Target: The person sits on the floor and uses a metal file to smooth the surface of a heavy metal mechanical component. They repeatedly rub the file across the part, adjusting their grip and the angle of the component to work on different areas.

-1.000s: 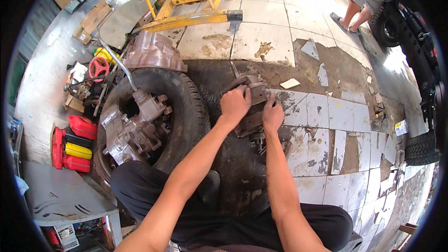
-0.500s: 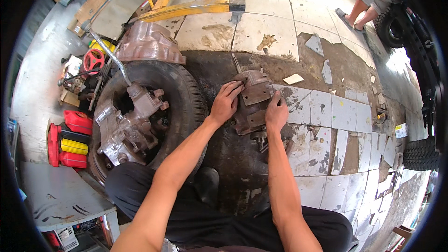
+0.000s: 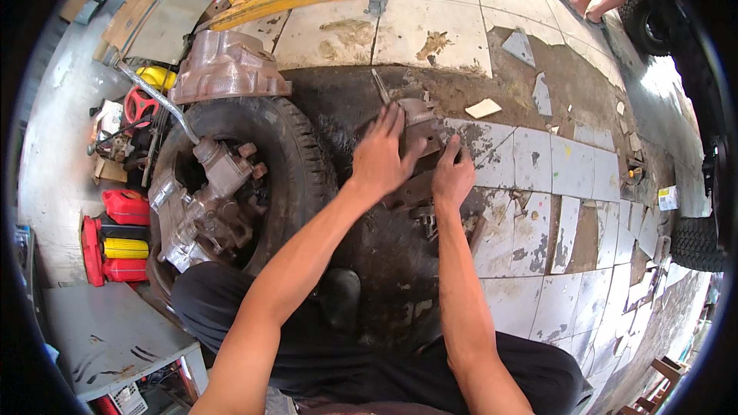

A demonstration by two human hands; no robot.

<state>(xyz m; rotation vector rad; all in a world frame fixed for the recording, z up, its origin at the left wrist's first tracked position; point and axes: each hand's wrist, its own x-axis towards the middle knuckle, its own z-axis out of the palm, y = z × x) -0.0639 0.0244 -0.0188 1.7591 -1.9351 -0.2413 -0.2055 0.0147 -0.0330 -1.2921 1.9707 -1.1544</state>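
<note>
A greasy brown gearbox housing (image 3: 420, 113) sits on the dark, oil-stained floor in front of me, a thin metal shaft (image 3: 380, 87) rising from its far end. My left hand (image 3: 382, 155) lies across the housing's left side, fingers stretched forward and thumb apart, covering part of it. At the right edge, my right hand (image 3: 452, 177) has its fingers curled against the housing. Shadowed toothed metal parts (image 3: 423, 219) show at the near end, close to my right wrist.
Left of me, a tyre (image 3: 304, 150) holds a larger metal gearbox assembly (image 3: 223, 177) with a long bent lever. A bell-shaped casing (image 3: 227, 69) stands behind it. Broken tiles (image 3: 530, 157) lie to the right. A yellow frame (image 3: 296, 4) and a person's feet (image 3: 580, 8) are farther off.
My left hand has shifted from gripping the housing's left edge to lying flatter over it. My right hand stays at the right edge. The view has shifted slightly.
</note>
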